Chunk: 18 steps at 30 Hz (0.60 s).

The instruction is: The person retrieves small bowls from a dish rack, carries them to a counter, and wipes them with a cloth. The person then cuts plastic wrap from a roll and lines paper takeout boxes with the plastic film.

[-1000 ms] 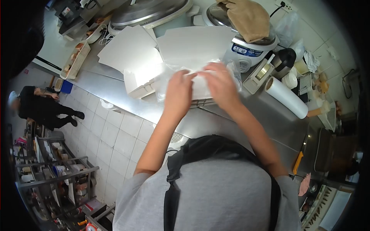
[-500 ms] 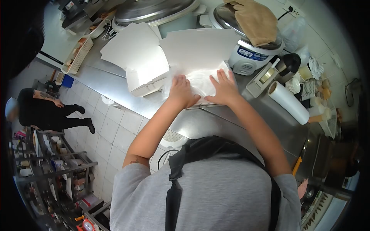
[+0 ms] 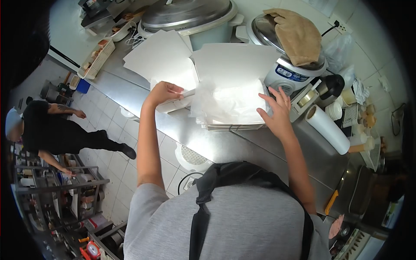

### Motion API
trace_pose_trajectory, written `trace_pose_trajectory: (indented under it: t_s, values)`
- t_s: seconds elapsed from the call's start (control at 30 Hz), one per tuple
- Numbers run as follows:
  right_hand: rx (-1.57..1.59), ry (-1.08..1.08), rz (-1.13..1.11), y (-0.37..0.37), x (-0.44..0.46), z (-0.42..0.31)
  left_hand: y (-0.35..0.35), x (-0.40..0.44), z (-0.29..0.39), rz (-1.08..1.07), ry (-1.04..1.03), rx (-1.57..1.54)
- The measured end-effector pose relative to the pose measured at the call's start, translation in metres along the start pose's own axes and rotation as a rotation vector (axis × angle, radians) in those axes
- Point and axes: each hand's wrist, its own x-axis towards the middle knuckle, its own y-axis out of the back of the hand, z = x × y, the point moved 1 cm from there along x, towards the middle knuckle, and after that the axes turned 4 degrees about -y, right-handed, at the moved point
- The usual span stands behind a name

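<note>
Two white cardboard boxes with raised lids sit side by side on the steel counter. My left hand (image 3: 167, 93) is at the front of the left box (image 3: 158, 54), its fingers bent over the edge and closed on it. The right box (image 3: 237, 60) is lined with crinkled white paper (image 3: 229, 102) that hangs over its left and front edges. My right hand (image 3: 278, 112) is at the right box's right side, fingers spread and holding nothing; whether the fingertips touch the box is hard to tell.
Behind the boxes stand a large lidded pot (image 3: 186, 19) and a rice cooker (image 3: 286, 73) with a brown cloth (image 3: 299, 37) on top. To the right are a tape dispenser (image 3: 303, 99) and a white roll (image 3: 327, 130). A co-worker (image 3: 65, 125) stands at the left by shelving (image 3: 65, 186).
My left hand has left the paper in the right box and moved left to the other box. My right hand has lifted off the paper to the box's right edge. The co-worker has shifted.
</note>
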Motion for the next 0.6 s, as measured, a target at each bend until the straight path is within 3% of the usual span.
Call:
trace_pose_trajectory:
  t_s: [0.23,0.4,0.6]
  values:
    - [0.075,-0.056,-0.080,0.001,-0.015,0.004,0.012,0.023,-0.019,-0.177,0.163,-0.077]
    - [0.125,-0.076,-0.006,-0.001,-0.025,0.013,0.014,0.025,-0.006,-0.292,0.083,-0.118]
    - [0.149,-0.100,0.011,-0.003,-0.029,0.014,0.016,0.041,-0.029,-0.302,0.200,-0.073]
